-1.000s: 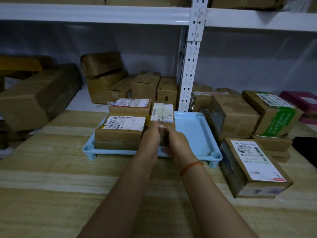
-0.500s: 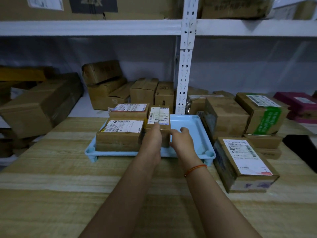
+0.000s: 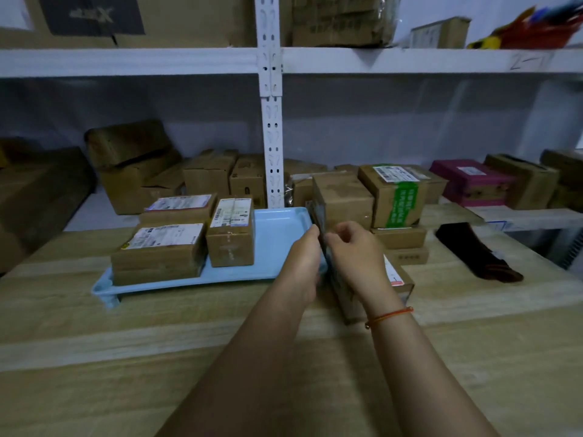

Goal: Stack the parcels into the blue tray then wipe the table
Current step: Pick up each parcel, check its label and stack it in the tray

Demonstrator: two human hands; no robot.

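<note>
Head view: blue tray [image 3: 277, 234] sits on the wooden tabletop [image 3: 157, 342] toward its far edge, left of centre. Three parcels are in it: a flat labelled parcel [image 3: 161, 250] at the tray's near-left corner, a second labelled parcel [image 3: 179, 208] behind it at the far-left corner, and a small upright parcel [image 3: 232, 231] just beside them toward the middle. The right half of the tray is bare.

Both hands are at the tray's right edge, on a labelled parcel [image 3: 396, 279] lying on the tabletop just beside the tray. Left hand [image 3: 303, 257] is against its left side, fingers curled down. Right hand [image 3: 353, 250] is over its top, fingers bent and closing on the left edge. Whether the grip is firm: cannot tell, motion blur. Orange cord bracelet [image 3: 389, 315] on the right wrist.

More parcels are stacked behind near the far-right edge, one with green tape [image 3: 394, 193]. Dark cloth [image 3: 476, 253] lies at the tabletop's right edge.
</note>
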